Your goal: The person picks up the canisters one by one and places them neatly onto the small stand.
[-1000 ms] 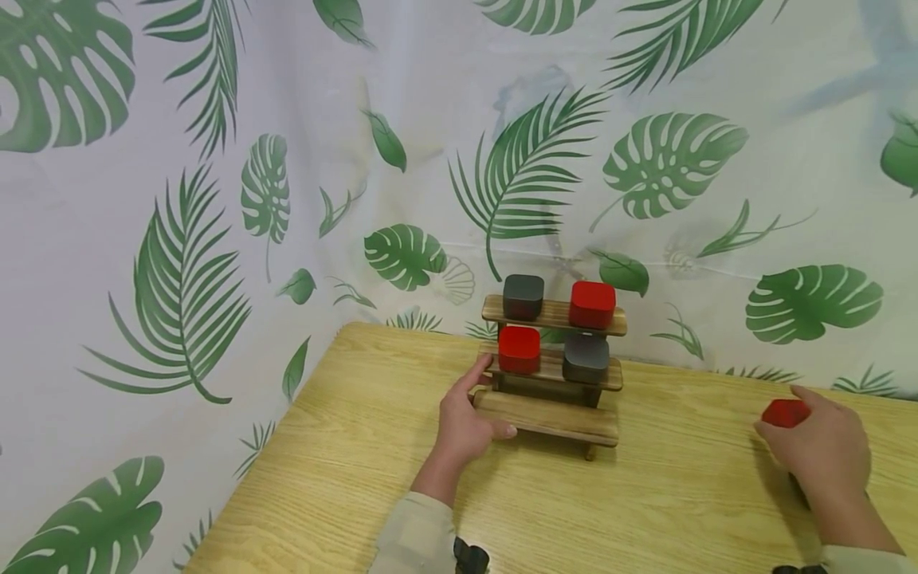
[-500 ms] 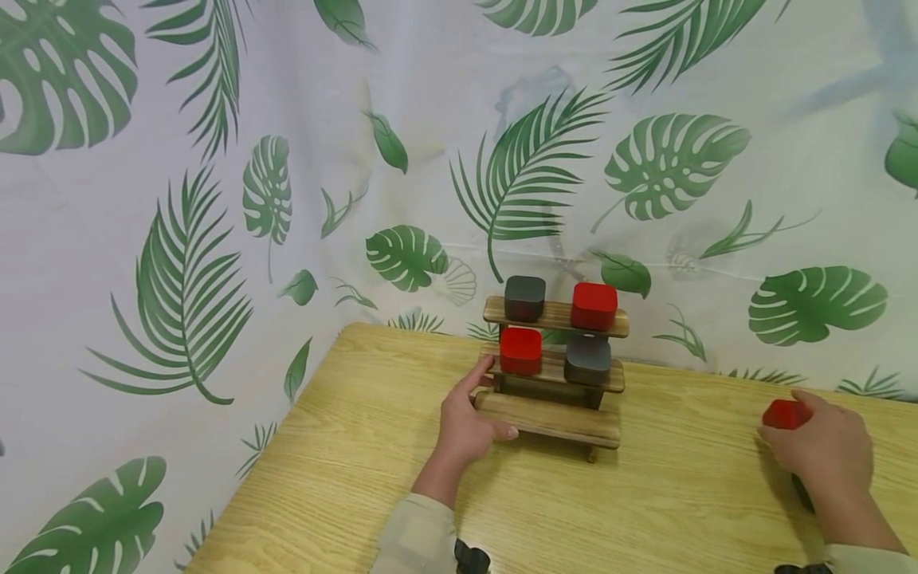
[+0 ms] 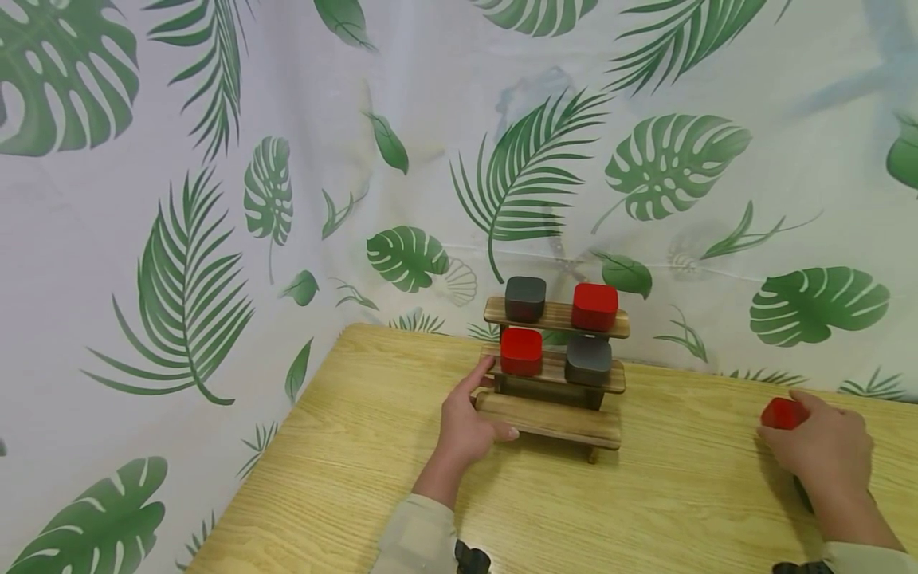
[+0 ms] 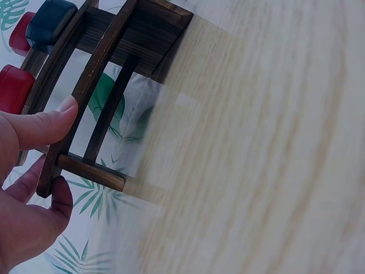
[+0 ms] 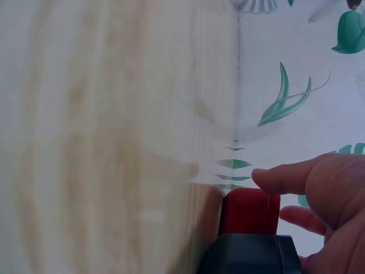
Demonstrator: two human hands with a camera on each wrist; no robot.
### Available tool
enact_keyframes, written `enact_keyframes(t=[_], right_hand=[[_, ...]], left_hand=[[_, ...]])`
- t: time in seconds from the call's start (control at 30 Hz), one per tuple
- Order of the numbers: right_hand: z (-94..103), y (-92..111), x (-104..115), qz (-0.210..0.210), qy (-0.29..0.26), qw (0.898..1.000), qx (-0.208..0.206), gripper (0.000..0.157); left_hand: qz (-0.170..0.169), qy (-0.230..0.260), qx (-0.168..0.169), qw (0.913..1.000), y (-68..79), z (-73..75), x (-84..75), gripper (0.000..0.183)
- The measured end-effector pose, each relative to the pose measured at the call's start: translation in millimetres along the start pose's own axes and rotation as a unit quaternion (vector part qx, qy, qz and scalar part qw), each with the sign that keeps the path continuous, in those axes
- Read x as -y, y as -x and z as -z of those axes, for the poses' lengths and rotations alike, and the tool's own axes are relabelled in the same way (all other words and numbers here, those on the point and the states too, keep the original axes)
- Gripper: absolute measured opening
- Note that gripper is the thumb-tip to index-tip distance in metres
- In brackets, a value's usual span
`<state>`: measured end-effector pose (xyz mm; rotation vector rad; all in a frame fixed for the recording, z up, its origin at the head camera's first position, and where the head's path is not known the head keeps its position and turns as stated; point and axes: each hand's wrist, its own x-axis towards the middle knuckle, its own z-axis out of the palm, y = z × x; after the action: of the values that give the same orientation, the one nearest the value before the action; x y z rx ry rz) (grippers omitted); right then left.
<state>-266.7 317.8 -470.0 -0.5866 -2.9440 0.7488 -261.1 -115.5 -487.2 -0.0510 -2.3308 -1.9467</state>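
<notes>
A small wooden three-step display stand (image 3: 548,414) stands on the table. My left hand (image 3: 462,426) grips its left end, the thumb on the lowest step and the fingers behind. Above it, the middle step bears a red box (image 3: 521,352) and a dark grey box (image 3: 589,360). On the top step are another dark grey box (image 3: 526,299) and a red box (image 3: 595,307). Far right, my right hand (image 3: 825,446) holds a red box (image 5: 248,211) between thumb and fingers. Beside that one is a dark box (image 5: 251,254), mostly hidden under the hand in the head view.
The light wooden table (image 3: 688,478) runs back to a white leaf-print cloth (image 3: 430,80) hanging behind it and along the left side. Bare tabletop lies between the stand and my right hand.
</notes>
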Motion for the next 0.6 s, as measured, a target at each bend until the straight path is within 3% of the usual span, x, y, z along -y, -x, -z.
enact_keyframes(t=[0.27, 0.6], right_hand=[[-5.3, -10.9, -6.0, -0.021, 0.012, 1.000, 0.011, 0.082], [-7.0, -11.6, -4.3, -0.013, 0.022, 1.000, 0.016, 0.077]], left_hand=[[0.000, -0.001, 0.002, 1.0000, 0.8, 0.0, -1.8, 0.112], [-0.004, -0.002, 0.001, 1.0000, 0.5, 0.3, -1.0, 0.112]])
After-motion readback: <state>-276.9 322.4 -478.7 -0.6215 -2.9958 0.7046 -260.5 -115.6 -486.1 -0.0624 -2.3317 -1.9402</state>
